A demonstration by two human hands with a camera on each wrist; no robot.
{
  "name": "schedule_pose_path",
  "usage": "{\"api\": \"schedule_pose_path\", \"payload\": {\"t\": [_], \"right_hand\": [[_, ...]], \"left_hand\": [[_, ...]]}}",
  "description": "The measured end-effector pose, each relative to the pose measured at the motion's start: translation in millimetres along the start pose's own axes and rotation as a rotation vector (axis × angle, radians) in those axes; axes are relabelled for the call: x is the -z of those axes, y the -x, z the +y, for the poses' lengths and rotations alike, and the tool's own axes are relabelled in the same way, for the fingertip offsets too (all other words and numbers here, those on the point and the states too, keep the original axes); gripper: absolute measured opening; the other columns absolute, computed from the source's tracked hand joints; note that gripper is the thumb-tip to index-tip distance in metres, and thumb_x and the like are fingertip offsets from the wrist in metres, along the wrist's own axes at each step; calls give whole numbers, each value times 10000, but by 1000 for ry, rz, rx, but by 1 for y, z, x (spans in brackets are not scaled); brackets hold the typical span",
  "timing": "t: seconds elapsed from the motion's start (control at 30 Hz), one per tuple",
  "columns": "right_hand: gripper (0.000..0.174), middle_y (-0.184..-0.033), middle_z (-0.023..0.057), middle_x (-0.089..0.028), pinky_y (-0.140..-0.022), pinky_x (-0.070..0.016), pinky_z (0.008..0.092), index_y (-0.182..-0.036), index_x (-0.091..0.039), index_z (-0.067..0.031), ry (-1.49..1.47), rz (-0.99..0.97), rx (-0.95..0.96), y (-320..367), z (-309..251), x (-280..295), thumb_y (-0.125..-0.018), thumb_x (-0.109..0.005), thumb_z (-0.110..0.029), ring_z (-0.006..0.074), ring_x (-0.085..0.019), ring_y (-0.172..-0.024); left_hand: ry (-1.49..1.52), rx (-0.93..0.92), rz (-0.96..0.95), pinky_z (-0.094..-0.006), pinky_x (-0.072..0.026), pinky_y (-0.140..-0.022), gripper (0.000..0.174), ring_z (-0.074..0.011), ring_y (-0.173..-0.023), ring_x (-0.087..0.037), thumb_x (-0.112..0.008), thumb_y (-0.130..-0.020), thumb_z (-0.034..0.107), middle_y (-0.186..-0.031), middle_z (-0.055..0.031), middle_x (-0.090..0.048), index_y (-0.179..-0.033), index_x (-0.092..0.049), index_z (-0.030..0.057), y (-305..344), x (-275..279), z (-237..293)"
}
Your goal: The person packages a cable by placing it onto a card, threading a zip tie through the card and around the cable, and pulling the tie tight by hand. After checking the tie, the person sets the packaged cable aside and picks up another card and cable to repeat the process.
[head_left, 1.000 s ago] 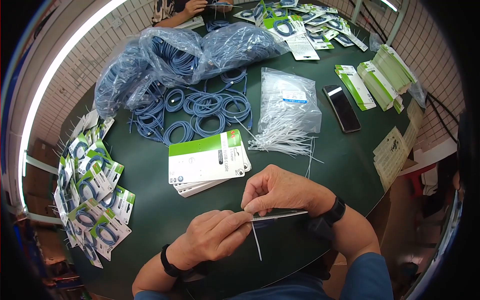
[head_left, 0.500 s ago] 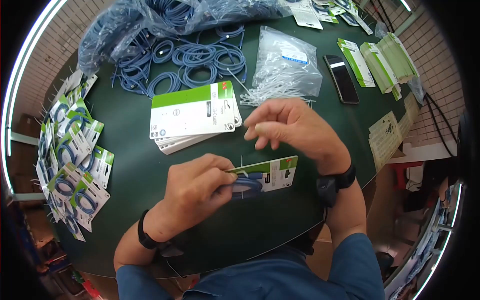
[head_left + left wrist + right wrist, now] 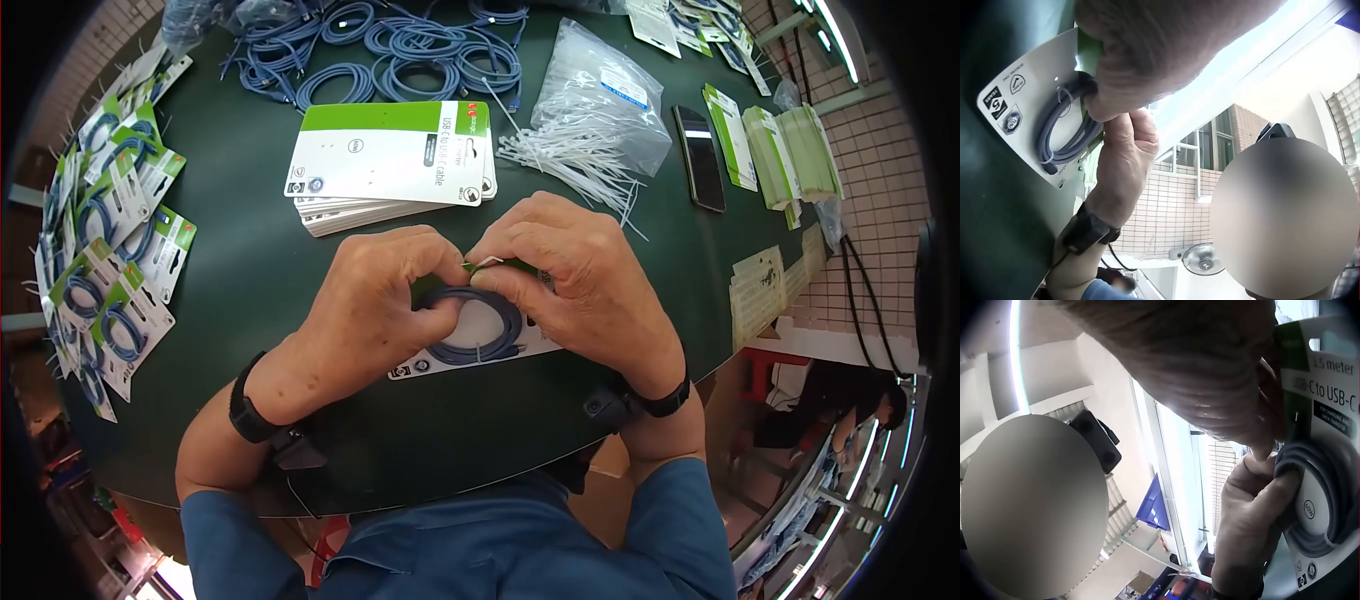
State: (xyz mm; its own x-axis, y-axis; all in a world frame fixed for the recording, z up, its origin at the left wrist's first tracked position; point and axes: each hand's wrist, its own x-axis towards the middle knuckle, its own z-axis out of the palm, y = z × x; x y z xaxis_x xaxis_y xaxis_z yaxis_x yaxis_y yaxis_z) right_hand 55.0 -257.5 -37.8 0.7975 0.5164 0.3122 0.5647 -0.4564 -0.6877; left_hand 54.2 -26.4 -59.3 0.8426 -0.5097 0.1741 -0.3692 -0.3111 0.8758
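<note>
Both hands meet at a printed packaging card [image 3: 405, 369] with a coiled blue USB-C cable [image 3: 513, 318] on its face. My left hand [image 3: 375, 290] grips the card and coil at the upper edge, thumb inside the loop. Opposite it, my right hand [image 3: 580, 280] pinches a white cable tie [image 3: 489, 262] at that edge between thumb and fingers. White ties band the coil to the card [image 3: 997, 94] in the left wrist view. "USB-C to USB-C" is printed on the card [image 3: 1335, 394] in the right wrist view. Fingers hide part of the green top.
Beyond the hands lies a stack of cards [image 3: 390, 150], with loose coiled cables [image 3: 420, 45] behind it. Loose white cable ties [image 3: 570, 160] spill from a clear bag [image 3: 600, 90]. A phone [image 3: 700, 160] and more cards [image 3: 735, 140] sit right. Finished-looking cable cards [image 3: 130, 250] pile up at left.
The right hand let go of the card, lifted away with spread fingers, then came back to pinch the tie. The card turned from edge-on to coil side up. The head view tipped downward.
</note>
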Motion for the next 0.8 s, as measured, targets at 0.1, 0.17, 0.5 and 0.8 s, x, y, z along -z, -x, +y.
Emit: {"api": "schedule_pose_path", "payload": {"t": [0.1, 0.17, 0.5, 0.8], "right_hand": [[309, -978, 91, -740, -778, -570, 364, -1024, -749, -36, 3, -13, 5, -1, 0, -1, -751, -886, -80, 274, -705, -906], [345, -993, 82, -739, -792, -566, 376, -1039, -741, -52, 4, -23, -4, -2, -4, -1, -725, -885, -58, 278, -700, -934], [350, -983, 73, -729, -782, -560, 387, -1028, -733, -57, 95, -34, -1, -4, -5, -5, -703, -856, -15, 283, -681, -919], [180, -923, 100, -706, -719, -555, 365, -959, -718, -27, 29, 18, -30, -3, 3, -10, -811, -819, -9, 279, -678, -823]], "left_hand": [[8, 31, 2, -327, -578, -806, 184, -236, -864, -746, -776, -737, -57, -943, -109, -760, -901, -703, -15, 0, -1, -4], [18, 21, 17, -337, -564, -766, 177, -252, -825, -731, -770, -744, -48, -912, -120, -746, -904, -701, -14, 0, -2, -6], [75, 50, 63, -351, -531, -681, 143, -273, -738, -697, -749, -772, -24, -849, -146, -727, -908, -707, -14, 1, -5, -8], [79, 55, 45, -352, -525, -664, 162, -266, -704, -685, -734, -776, -28, -820, -145, -719, -933, -700, -12, 1, -5, -10]]}}
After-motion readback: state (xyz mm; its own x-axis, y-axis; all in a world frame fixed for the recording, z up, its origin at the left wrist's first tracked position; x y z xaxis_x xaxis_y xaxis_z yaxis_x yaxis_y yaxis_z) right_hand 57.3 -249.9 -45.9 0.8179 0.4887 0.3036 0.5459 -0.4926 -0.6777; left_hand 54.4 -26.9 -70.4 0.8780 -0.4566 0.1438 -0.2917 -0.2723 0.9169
